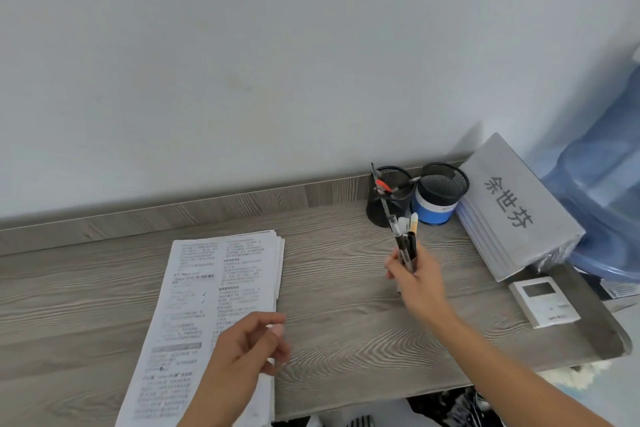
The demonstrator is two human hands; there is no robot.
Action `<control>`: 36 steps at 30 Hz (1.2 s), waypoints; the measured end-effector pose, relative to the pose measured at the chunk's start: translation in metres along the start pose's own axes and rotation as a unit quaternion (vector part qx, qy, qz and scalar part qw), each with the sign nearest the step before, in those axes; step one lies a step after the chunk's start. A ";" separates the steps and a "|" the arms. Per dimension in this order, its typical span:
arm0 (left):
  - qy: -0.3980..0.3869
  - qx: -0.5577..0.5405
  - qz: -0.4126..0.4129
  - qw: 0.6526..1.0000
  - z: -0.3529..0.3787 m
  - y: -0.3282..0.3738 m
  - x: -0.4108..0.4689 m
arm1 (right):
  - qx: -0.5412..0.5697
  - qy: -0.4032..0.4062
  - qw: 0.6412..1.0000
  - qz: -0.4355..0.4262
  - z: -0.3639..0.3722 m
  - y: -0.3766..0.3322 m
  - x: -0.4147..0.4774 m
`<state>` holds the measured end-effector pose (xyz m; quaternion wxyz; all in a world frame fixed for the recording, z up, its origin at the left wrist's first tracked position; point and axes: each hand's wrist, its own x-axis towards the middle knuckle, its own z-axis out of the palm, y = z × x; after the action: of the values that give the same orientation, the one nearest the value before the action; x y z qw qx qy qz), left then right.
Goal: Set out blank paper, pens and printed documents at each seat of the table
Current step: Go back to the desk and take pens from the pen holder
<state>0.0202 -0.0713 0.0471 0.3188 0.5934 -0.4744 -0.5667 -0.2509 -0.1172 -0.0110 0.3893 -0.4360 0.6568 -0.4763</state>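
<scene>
A stack of printed documents point(221, 291) lies on the grey wood-grain table point(346, 288), left of centre. My left hand point(246, 347) hovers over the stack's lower right part, fingers loosely curled, holding nothing. To the right, my right hand point(417, 282) grips a bundle of pens point(405, 241) held upright, caps up, just in front of two mesh pen holders. The black mesh holder point(389, 196) still has a few pens in it; the one beside it with a blue band point(438, 194) looks empty.
A stack of grey folders with large characters on top point(516, 208) leans at the back right. A small white device with a screen point(545, 300) lies near the right edge. A blue water jug point(602, 191) stands beyond the table. The wall runs along the table's far side.
</scene>
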 end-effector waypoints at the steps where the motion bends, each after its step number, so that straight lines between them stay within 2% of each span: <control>1: -0.005 0.004 0.003 1.000 0.006 0.002 0.002 | 0.010 0.006 1.000 -0.006 0.003 0.004 -0.002; 4: -0.027 0.031 0.014 0.999 0.028 0.012 0.010 | 0.034 0.031 0.999 -0.017 0.008 0.014 -0.012; 9: -0.022 0.088 0.050 0.995 0.068 0.023 0.029 | 0.016 0.013 1.000 0.011 0.009 0.033 -0.018; 11: -0.036 0.094 0.063 0.993 0.082 0.026 0.040 | 0.002 -0.010 1.000 -0.011 0.005 0.033 -0.017; 13: -0.029 0.069 0.085 0.994 0.096 0.032 0.050 | -0.067 -0.046 0.995 -0.054 0.002 0.031 -0.016; 17: 0.036 0.018 0.143 0.989 0.119 0.054 0.063 | -0.273 -0.097 0.944 -0.159 -0.002 0.020 -0.017; 21: 0.075 0.144 0.193 0.968 0.120 0.050 0.075 | -0.348 -0.129 0.913 -0.169 -0.008 -0.001 -0.008; 26: 0.069 0.145 0.173 0.972 0.115 0.045 0.076 | -0.418 -0.161 0.880 -0.159 -0.009 -0.019 0.002; 31: 0.049 0.140 0.159 0.976 0.112 0.044 0.075 | -0.397 -0.164 0.890 -0.154 0.001 -0.025 0.001; 36: 0.121 0.081 0.152 0.978 0.107 0.045 0.078 | -0.324 -0.191 0.917 -0.133 0.014 -0.029 0.000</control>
<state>-0.1003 -0.1424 0.0430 0.4071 0.6026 -0.5612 -0.3952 -0.2321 -0.1259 0.0131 0.2777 -0.7041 0.6245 -0.1926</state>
